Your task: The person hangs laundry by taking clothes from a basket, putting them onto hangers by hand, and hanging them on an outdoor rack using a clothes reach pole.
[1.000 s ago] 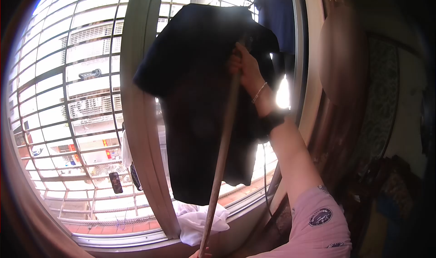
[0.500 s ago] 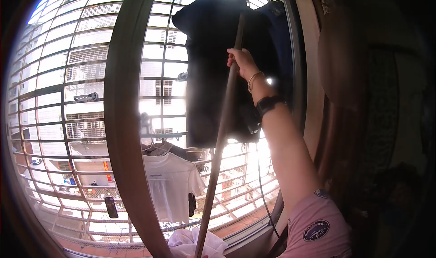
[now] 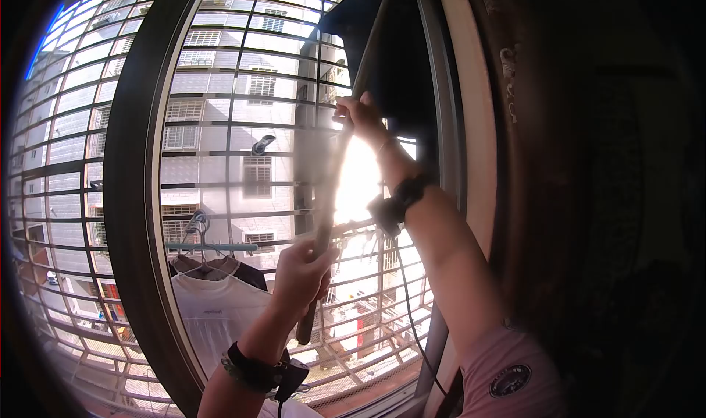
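Note:
A long wooden pole (image 3: 336,168) slants upward through the window opening, held in both hands. My left hand (image 3: 298,277) wraps around its lower part, a little above the bottom end. Higher up, my right hand (image 3: 360,116) is closed on the same pole. The pole's top reaches beside a dark garment (image 3: 403,57) hanging at the upper right; glare and shade hide where the two meet. At the lower left, a white T-shirt (image 3: 213,304) hangs on a hanger.
A metal window grille (image 3: 230,116) spans the outside, with buildings behind it. The brown window frame (image 3: 132,168) stands at the left, and another frame post (image 3: 441,124) at the right. A light blue bar (image 3: 220,247) lies above the T-shirt. A black cable (image 3: 412,322) hangs down.
My left hand has come into view on the pole. The pole and the dark garment are higher, and the view has shifted to the right.

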Demonstrator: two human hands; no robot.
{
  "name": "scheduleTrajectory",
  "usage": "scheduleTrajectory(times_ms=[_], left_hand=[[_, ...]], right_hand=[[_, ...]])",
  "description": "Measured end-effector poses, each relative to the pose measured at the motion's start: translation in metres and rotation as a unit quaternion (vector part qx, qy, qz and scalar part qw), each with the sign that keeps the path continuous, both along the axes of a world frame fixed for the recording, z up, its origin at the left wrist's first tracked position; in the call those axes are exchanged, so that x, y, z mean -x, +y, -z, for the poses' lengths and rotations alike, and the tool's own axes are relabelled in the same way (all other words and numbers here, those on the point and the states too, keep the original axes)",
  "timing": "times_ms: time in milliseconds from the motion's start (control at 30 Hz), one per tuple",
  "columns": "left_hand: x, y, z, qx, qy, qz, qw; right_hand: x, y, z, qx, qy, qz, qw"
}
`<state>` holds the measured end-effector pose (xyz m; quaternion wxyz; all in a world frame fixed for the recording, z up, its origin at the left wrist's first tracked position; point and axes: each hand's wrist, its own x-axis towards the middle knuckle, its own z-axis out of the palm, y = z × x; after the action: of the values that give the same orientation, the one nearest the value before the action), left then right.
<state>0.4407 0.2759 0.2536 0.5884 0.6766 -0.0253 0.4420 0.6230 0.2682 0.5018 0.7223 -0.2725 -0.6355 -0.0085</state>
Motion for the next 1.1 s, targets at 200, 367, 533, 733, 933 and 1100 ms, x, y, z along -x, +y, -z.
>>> scheduleTrajectory(times_ms=[200,367,533,733,933,1100], left_hand=[[-0.064,0.016,-0.098,-0.035,-0.041,0.021,0.998],[-0.095,0.021,-0.122,-0.049,-0.079,0.07,0.993],[-0.106,0.026,-0.114,-0.074,-0.045,0.014,0.996],[-0.106,0.017,-0.1,-0.036,-0.045,0.027,0.998],[-0.1,0.008,-0.082,-0.039,-0.032,0.032,0.998],[-0.066,-0.001,-0.042,-0.069,-0.006,-0.001,0.998]], right_hand=[[-0.042,0.024,0.006,-0.074,-0.146,0.052,0.985],[-0.077,0.024,-0.023,-0.131,-0.227,0.114,0.958],[-0.095,0.025,-0.016,-0.143,-0.273,0.187,0.933],[-0.065,0.001,0.005,0.012,-0.061,0.052,0.997],[-0.049,-0.016,0.027,0.033,-0.028,0.098,0.994],[-0.034,-0.021,0.043,0.064,-0.034,0.128,0.989]])
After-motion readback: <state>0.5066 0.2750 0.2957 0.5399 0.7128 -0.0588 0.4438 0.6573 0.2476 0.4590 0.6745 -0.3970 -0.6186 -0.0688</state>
